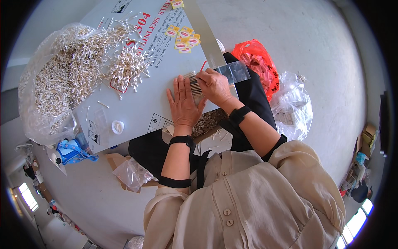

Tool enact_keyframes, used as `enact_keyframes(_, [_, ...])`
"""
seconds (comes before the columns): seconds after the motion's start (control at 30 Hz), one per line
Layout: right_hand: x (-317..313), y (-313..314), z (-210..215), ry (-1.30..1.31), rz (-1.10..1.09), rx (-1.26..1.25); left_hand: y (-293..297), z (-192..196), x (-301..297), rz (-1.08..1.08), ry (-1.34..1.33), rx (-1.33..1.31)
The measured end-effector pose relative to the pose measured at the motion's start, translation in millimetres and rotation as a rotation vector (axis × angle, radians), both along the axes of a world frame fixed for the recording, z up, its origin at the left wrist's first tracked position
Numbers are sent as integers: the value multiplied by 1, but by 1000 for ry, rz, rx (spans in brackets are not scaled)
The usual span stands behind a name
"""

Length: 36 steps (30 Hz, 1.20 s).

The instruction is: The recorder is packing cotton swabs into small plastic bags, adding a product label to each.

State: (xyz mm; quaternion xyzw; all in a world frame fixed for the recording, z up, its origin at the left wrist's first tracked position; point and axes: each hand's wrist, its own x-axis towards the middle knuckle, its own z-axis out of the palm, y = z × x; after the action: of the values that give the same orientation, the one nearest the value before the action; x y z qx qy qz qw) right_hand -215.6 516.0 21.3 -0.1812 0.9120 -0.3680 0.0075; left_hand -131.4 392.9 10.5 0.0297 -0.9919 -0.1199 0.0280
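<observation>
A row of cotton swabs (193,83) lies side by side near the right edge of the table. My left hand (184,106) rests flat beside it, fingers stretched out and their tips against the swabs. Over the row's right side, my right hand (215,87) is closed with its fingers curled down. A clear plastic bag (238,71) reaches out from under this hand past the table edge. The right fingertips are partly hidden, as is the part of the bag beneath them. A thin red strip (203,65) shows just beyond the right knuckles.
Loose cotton swabs (128,68) spill from a large clear sack (27,95) at the left. Small yellow-and-white packets (185,38) lie farther back. A round white container (117,127) stands near the front edge. Right of the table are a red bag (253,52) and a clear bag (296,108).
</observation>
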Motion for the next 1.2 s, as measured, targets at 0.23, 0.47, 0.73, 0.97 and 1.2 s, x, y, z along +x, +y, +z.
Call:
enact_keyframes(0.23, [-15,2,-4,36,99,-58,-1,-3,2,-15,54,35])
enact_keyframes(0.47, [-46,-13,-11,100,221,8,0,-3,2,-23,47,18])
enact_keyframes(0.73, [-68,-17,-7,-4,377,14,0,-4,2,-14,44,2])
enact_keyframes(0.97, [-64,-16,-7,47,319,-83,1,-2,3,-15,47,8])
enact_keyframes(1.2, [-46,2,-7,-14,309,-98,1,-3,2,-6,87,19])
